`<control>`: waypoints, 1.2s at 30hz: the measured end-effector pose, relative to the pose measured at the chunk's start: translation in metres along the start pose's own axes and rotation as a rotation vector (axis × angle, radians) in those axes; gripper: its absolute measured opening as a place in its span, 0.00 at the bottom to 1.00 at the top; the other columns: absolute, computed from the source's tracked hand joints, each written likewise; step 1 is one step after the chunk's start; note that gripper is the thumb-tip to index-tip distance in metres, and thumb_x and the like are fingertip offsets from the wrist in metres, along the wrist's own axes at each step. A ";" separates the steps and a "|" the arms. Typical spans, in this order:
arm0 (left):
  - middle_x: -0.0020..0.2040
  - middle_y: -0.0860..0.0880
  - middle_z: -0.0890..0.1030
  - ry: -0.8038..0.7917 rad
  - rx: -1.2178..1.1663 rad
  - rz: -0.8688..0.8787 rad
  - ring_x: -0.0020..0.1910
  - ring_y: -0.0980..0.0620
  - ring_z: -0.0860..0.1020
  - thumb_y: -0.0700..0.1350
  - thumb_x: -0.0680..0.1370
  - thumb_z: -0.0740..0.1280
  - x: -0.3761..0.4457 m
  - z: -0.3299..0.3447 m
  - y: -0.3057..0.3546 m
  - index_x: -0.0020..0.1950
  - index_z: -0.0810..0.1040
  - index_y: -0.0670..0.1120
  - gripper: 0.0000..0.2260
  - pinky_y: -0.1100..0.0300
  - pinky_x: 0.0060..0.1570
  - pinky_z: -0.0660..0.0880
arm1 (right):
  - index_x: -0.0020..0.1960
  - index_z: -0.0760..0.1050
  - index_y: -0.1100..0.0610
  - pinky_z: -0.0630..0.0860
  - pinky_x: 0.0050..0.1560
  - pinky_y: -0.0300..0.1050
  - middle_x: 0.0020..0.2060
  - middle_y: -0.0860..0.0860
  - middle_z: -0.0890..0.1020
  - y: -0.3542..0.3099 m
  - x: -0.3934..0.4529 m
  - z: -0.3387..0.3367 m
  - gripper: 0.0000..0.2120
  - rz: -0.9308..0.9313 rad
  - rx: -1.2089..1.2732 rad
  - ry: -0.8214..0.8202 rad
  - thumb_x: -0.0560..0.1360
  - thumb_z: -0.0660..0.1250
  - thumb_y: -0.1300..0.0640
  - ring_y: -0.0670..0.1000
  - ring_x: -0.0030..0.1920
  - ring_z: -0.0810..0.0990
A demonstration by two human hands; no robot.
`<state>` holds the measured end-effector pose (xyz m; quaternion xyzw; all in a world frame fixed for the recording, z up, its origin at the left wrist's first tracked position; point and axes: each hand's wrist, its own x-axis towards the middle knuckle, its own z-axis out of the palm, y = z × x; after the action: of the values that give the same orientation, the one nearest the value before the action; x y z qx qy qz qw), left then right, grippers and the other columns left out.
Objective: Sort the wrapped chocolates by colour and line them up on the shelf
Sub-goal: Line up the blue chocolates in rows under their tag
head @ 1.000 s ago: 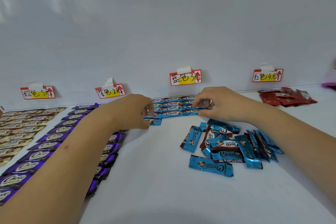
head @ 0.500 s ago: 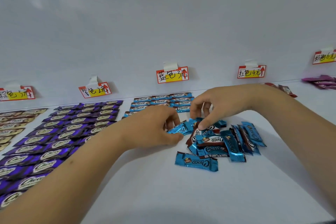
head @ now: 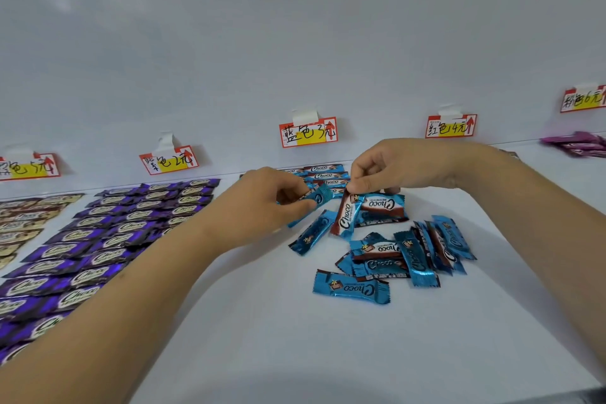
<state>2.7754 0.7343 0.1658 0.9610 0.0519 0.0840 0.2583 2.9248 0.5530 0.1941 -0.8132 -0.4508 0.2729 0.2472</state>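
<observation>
The left hand pinches one blue chocolate between thumb and curled fingers, holding it just above the shelf and near the front of the short blue row that lies under the blue label. The right hand has its fingertips curled down onto the top of another blue chocolate at the back edge of the loose blue pile, pinching its crimped end. The pile sits in the middle of the shelf, just in front of the row, with the purple rows well off to the left. These sweets look light and small, with a firm bar inside a thin, glossy foil that probably slides easily on the smooth white surface. The flat crimped ends give the surest hold; gripping the middle risks the wrapper slipping or the piece twisting out of line when set down.
</observation>
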 end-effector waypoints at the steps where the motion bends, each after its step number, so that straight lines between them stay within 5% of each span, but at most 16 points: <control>1: 0.43 0.58 0.80 -0.013 0.004 -0.015 0.41 0.60 0.76 0.53 0.79 0.66 0.000 0.000 0.000 0.50 0.81 0.52 0.07 0.72 0.33 0.69 | 0.44 0.80 0.53 0.73 0.49 0.53 0.43 0.51 0.86 0.001 0.000 0.000 0.18 0.017 -0.016 0.005 0.68 0.69 0.39 0.47 0.40 0.76; 4: 0.43 0.62 0.77 -0.063 0.001 -0.038 0.41 0.59 0.76 0.53 0.80 0.65 0.000 0.002 0.001 0.50 0.78 0.56 0.03 0.72 0.32 0.68 | 0.48 0.80 0.54 0.75 0.48 0.48 0.43 0.51 0.86 0.005 0.002 -0.001 0.15 0.078 -0.077 0.039 0.72 0.70 0.43 0.51 0.42 0.80; 8: 0.46 0.60 0.76 -0.063 0.046 -0.038 0.43 0.59 0.75 0.53 0.81 0.63 0.000 0.002 0.003 0.53 0.78 0.56 0.05 0.71 0.34 0.66 | 0.52 0.80 0.54 0.67 0.28 0.37 0.32 0.50 0.80 0.010 -0.001 -0.008 0.12 0.173 -0.013 0.069 0.75 0.70 0.47 0.47 0.29 0.70; 15: 0.55 0.56 0.79 -0.024 0.232 0.034 0.50 0.58 0.74 0.52 0.80 0.65 -0.002 -0.002 -0.002 0.60 0.81 0.54 0.10 0.70 0.43 0.70 | 0.46 0.82 0.53 0.70 0.29 0.38 0.32 0.48 0.78 0.017 -0.004 -0.015 0.17 0.207 -0.167 0.174 0.75 0.66 0.40 0.47 0.28 0.72; 18: 0.53 0.59 0.78 -0.081 0.262 0.073 0.49 0.57 0.74 0.54 0.78 0.68 -0.003 -0.006 -0.002 0.59 0.81 0.60 0.11 0.64 0.46 0.73 | 0.50 0.82 0.48 0.75 0.39 0.37 0.42 0.45 0.83 0.014 0.000 -0.011 0.11 0.074 -0.256 0.275 0.75 0.69 0.43 0.45 0.42 0.80; 20: 0.50 0.60 0.76 -0.139 0.238 0.114 0.49 0.59 0.74 0.56 0.76 0.70 -0.005 -0.009 -0.003 0.58 0.80 0.62 0.11 0.65 0.47 0.73 | 0.50 0.82 0.48 0.70 0.37 0.27 0.42 0.41 0.82 0.007 0.008 0.001 0.07 -0.062 -0.267 0.311 0.75 0.70 0.47 0.38 0.41 0.78; 23: 0.50 0.61 0.74 -0.138 0.217 0.138 0.49 0.61 0.73 0.58 0.74 0.71 -0.007 -0.012 -0.006 0.58 0.78 0.63 0.13 0.67 0.47 0.71 | 0.49 0.81 0.46 0.70 0.39 0.28 0.39 0.39 0.80 -0.002 0.023 0.022 0.04 -0.243 -0.259 0.344 0.74 0.72 0.52 0.39 0.40 0.76; 28: 0.50 0.62 0.74 -0.195 0.261 0.024 0.50 0.60 0.72 0.58 0.75 0.69 -0.005 -0.012 -0.011 0.58 0.76 0.61 0.12 0.66 0.47 0.71 | 0.59 0.79 0.45 0.70 0.49 0.32 0.51 0.37 0.78 -0.004 0.025 0.027 0.14 -0.185 -0.458 0.159 0.74 0.72 0.46 0.40 0.50 0.75; 33: 0.48 0.60 0.77 -0.193 0.215 0.000 0.48 0.58 0.76 0.55 0.76 0.70 -0.004 -0.012 -0.013 0.56 0.76 0.59 0.10 0.66 0.44 0.72 | 0.51 0.78 0.43 0.70 0.45 0.30 0.39 0.35 0.81 -0.001 0.011 0.011 0.08 -0.081 -0.352 -0.013 0.73 0.73 0.47 0.34 0.42 0.78; 36: 0.46 0.58 0.79 -0.185 0.185 -0.024 0.44 0.57 0.77 0.55 0.75 0.71 -0.003 -0.011 -0.012 0.58 0.76 0.58 0.12 0.65 0.42 0.74 | 0.50 0.81 0.46 0.73 0.45 0.32 0.41 0.39 0.84 0.001 0.008 0.008 0.09 -0.063 -0.300 -0.015 0.72 0.73 0.45 0.37 0.40 0.80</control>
<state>2.7692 0.7496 0.1691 0.9837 0.0467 -0.0134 0.1732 2.9234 0.5608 0.1863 -0.8243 -0.5136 0.2006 0.1282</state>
